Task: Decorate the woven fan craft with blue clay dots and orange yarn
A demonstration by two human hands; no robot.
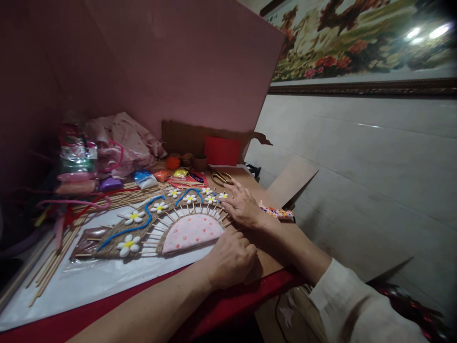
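Right hand [243, 206] flat, open on woven jute fan [157, 224] | left hand [230, 259] fisted beside pink half-disc [191, 232]

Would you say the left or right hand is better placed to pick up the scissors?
Right, probably. The right hand rests on the fan craft's far edge, just below the scissors; the left hand lies fisted at the near edge, farther away.

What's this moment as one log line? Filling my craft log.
left hand: resting beside pink half-round fan craft | right hand: fingers on its white-flower rim
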